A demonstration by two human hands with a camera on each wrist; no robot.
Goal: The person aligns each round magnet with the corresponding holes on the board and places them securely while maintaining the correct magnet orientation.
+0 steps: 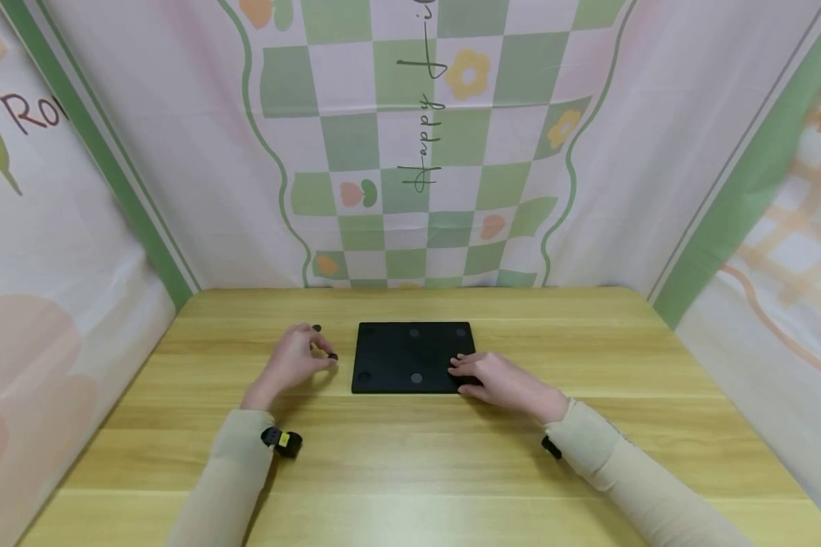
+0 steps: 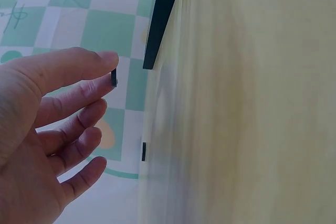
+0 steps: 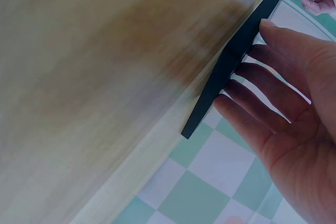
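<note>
A flat black rectangular board (image 1: 390,353) lies on the wooden table, with several round grey and dark spots on its top; whether they are discs or recesses I cannot tell. To the left of it, my left hand (image 1: 293,361) pinches a small black disc (image 2: 114,78) between thumb and index finger, above the table. A second small black disc (image 2: 144,151) sits on the table beyond that hand. My right hand (image 1: 496,380) rests on the board's right end, its fingertips (image 3: 218,99) touching the upper surface and hiding that near corner.
The wooden table (image 1: 410,463) reaches back to a hanging cloth (image 1: 404,137) with green checks and flowers. Similar printed cloth stands at the left (image 1: 55,251) and right (image 1: 794,304). Each wrist wears a dark strap device.
</note>
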